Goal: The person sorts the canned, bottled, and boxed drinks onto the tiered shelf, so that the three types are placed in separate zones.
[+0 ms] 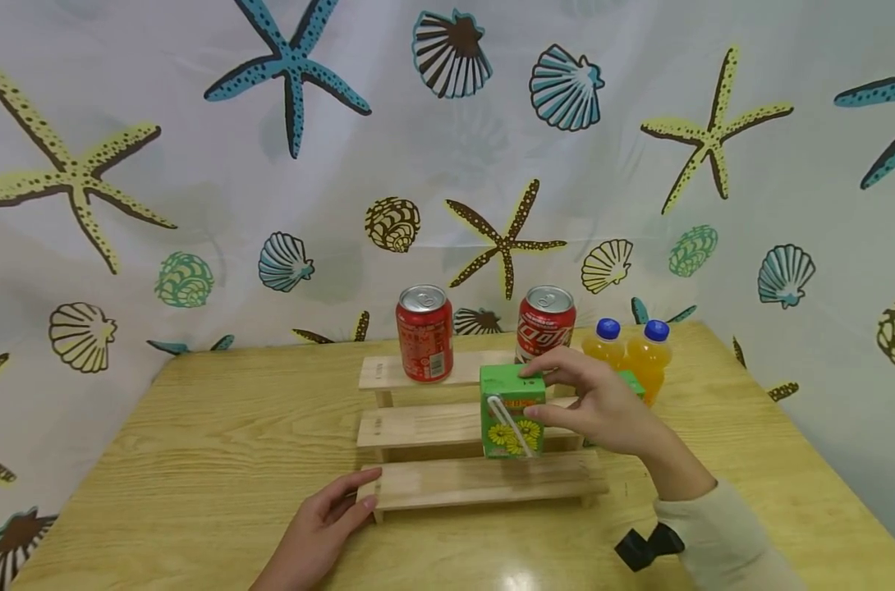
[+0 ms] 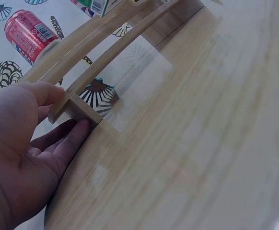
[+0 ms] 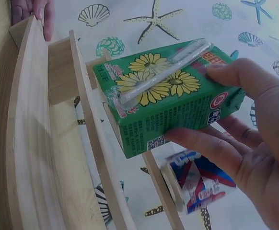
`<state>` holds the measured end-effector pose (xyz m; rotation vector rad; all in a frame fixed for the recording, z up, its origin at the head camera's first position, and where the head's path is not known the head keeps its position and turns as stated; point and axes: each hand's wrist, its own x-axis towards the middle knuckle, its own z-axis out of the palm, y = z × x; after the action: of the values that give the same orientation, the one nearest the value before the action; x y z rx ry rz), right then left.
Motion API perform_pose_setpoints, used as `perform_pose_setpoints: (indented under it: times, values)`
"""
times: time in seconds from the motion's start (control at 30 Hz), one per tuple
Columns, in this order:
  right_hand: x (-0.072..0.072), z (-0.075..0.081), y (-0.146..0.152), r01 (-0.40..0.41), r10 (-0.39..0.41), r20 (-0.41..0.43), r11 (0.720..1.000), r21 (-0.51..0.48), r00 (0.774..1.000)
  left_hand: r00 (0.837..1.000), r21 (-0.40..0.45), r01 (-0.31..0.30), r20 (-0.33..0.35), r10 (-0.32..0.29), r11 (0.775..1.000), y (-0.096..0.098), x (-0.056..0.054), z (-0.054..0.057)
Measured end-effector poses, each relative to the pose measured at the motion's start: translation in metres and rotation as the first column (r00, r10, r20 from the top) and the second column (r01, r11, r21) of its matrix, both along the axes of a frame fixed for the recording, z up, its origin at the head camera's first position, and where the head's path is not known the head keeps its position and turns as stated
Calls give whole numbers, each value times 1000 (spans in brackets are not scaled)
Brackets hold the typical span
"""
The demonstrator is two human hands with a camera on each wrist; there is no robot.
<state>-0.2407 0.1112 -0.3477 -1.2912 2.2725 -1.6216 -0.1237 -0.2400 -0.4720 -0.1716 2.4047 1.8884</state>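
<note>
A three-tier wooden step rack (image 1: 418, 427) stands on the table. My left hand (image 1: 320, 525) grips the left end of its lowest step; in the left wrist view the fingers (image 2: 75, 136) lie around that step's end and leg. My right hand (image 1: 603, 406) holds a green drink carton (image 1: 495, 427) with yellow flowers and a wrapped straw on its front. Thumb and fingers pinch it from its right side, as the right wrist view shows. The carton (image 3: 158, 91) is upright, its bottom close over the middle step.
On the top step are two red cola cans, one at the left (image 1: 425, 336) and one at the right (image 1: 543, 328). Right of the rack stand two orange juice bottles (image 1: 650, 353) with blue caps. Another green carton (image 1: 631, 381) shows partly behind my right hand. A patterned curtain (image 1: 344, 205) hangs behind the table.
</note>
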Motion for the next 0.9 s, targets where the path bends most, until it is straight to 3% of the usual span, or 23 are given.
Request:
perform_pose_setpoints:
  times: [0.4,0.9]
  values:
    - [-4,0,-18,9,-9,-14,1000,13,1000,1000,-50,0,-11,-1,999,0,0,1]
    - [-4,1,-36,0,0,15,1000,19,1000,1000,-33,-10,-19,10,999,-1,-1,-1]
